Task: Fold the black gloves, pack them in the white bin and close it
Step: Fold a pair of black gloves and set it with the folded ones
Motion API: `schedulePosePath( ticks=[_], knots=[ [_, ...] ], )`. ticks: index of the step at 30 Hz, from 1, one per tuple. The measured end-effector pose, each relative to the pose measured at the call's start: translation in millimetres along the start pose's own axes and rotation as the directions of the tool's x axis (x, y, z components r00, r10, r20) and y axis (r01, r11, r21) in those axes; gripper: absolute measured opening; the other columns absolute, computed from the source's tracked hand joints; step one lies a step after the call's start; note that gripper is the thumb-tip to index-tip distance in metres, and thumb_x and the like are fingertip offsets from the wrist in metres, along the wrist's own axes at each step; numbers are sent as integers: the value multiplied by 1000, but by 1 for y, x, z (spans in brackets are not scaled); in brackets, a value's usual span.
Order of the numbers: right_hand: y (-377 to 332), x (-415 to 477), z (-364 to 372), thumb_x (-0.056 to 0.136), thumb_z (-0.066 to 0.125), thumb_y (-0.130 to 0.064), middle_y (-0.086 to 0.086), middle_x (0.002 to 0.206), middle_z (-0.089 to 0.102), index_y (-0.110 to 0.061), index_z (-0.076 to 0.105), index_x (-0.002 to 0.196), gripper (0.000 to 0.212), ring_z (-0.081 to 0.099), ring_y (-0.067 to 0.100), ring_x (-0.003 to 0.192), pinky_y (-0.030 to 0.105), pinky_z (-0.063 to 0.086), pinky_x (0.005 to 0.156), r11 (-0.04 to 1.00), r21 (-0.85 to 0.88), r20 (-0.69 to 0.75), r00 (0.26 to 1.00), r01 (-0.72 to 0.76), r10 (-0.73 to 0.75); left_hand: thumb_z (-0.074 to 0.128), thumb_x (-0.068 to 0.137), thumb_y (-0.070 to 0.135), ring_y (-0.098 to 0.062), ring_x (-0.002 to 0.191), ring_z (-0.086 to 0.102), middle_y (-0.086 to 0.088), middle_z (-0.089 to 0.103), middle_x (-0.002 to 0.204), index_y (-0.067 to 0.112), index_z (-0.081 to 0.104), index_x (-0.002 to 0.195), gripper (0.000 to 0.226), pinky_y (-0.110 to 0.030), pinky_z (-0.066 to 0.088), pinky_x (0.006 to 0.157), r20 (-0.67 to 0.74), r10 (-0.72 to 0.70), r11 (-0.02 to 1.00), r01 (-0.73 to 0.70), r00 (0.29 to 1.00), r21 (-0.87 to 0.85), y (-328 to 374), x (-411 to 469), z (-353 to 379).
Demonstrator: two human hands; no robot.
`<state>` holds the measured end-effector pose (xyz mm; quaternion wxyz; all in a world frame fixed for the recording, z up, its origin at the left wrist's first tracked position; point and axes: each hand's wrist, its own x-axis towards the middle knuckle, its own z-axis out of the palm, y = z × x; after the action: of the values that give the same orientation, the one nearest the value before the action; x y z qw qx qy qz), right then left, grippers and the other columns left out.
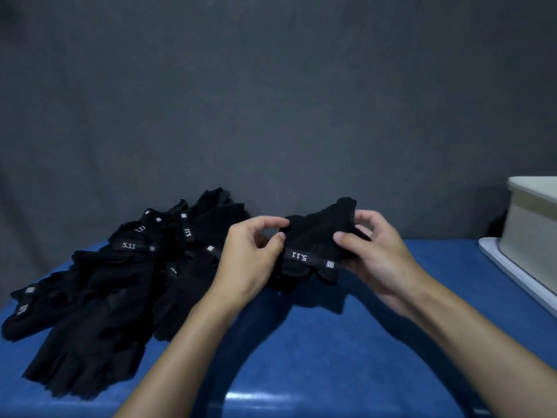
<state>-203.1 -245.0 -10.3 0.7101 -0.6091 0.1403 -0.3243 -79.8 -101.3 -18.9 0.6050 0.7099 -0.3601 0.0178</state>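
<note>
- Black glove (316, 236) is held up just above the blue worktop (301, 357) between both hands, its "5.11" strap reading upside down toward the camera
- Left hand (253, 254): grip clamped on the glove's left edge, thumb and forefinger pinching the fabric
- Right hand (379, 251): grip clamped on the glove's right side, thumb in front, fingers curled behind
- Pile of black gloves (99, 282) lies spread on the worktop's left side, just beside the left hand
- White bin (533, 224) stands at the right edge, apart from the held glove, on a flat white panel (512, 276); whether it is open cannot be told
- Grey backdrop (271, 86) behind
</note>
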Motion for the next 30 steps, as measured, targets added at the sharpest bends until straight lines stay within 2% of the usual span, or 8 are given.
schedulePosePath(
  ticks=[2, 5, 7, 10, 14, 19, 25, 30],
  knots=[
    [8, -1, -14, 88, 67, -2, 6, 112, 67, -11, 46, 124, 42, 67, 20, 100, 43, 56, 90, 957, -290, -26, 1000, -18, 11, 65, 93, 12, -4, 77, 66, 5, 73, 82, 24, 74, 102, 18, -22, 54, 77, 140, -54, 996, 44, 989, 80, -7, -5, 4],
    [22, -6, -46, 85, 73, -27, -7, 126, 52, -25, 36, 140, 66, 54, 13, 113, 37, 49, 98, 648, -757, -36, 996, -82, 84, 65, 93, 24, 1, 79, 60, 17, 64, 89, 26, 70, 105, 13, -9, 44, 75, 310, -103, 938, -12, 945, 347, -17, -20, 15],
    [26, -10, -56, 85, 72, -36, -10, 127, 49, -28, 42, 138, 61, 44, 14, 125, 42, 39, 108, 501, -865, -12, 1000, -20, 19, 64, 93, 32, 0, 90, 55, 15, 55, 104, 28, 66, 112, 19, -9, 39, 79, 334, -62, 904, -89, 940, 419, -20, -27, 18],
    [24, -19, -61, 82, 71, -44, -21, 111, 51, -37, 57, 117, 38, 44, 9, 116, 36, 33, 104, 491, -861, 94, 991, 128, -94, 62, 93, 38, -4, 106, 52, 14, 54, 115, 30, 60, 122, 31, -22, 42, 97, 364, -22, 888, -149, 931, 435, -22, -35, 26],
    [26, -32, -59, 76, 73, -56, -26, 123, 49, -43, 60, 119, 46, 32, 2, 119, 29, 20, 100, 343, -891, 308, 951, 298, -28, 56, 94, 42, -8, 128, 47, 15, 54, 136, 34, 52, 137, 44, -42, 34, 112, 390, -76, 836, -154, 918, 526, -25, -38, 29],
    [32, -33, -62, 86, 67, -44, -26, 117, 56, -39, 66, 102, 17, 40, 3, 118, 34, 21, 102, 279, -901, 339, 941, 332, -25, 41, 97, 56, -15, 151, 13, 1, 23, 162, 43, 28, 151, 57, -48, 16, 119, 361, -155, 718, -146, 920, 681, -23, -38, 30],
    [32, -30, -73, 88, 63, -47, -24, 110, 61, -37, 63, 98, 14, 46, 1, 113, 32, 23, 103, 245, -921, 297, 953, 304, -64, 48, 99, 41, -18, 130, 45, 6, 46, 139, 25, 53, 139, 43, -38, 36, 110, 337, 35, 782, -236, 941, 576, -27, -36, 30],
    [35, -33, -68, 78, 72, -53, -27, 118, 55, -41, 66, 108, 33, 39, -1, 118, 33, 22, 106, 295, -888, 361, 932, 353, -30, 42, 89, 57, -10, 130, 42, 13, 50, 137, 30, 62, 130, 53, -38, 35, 110, 505, 44, 754, -360, 862, 550, -27, -40, 35]
  ],
)
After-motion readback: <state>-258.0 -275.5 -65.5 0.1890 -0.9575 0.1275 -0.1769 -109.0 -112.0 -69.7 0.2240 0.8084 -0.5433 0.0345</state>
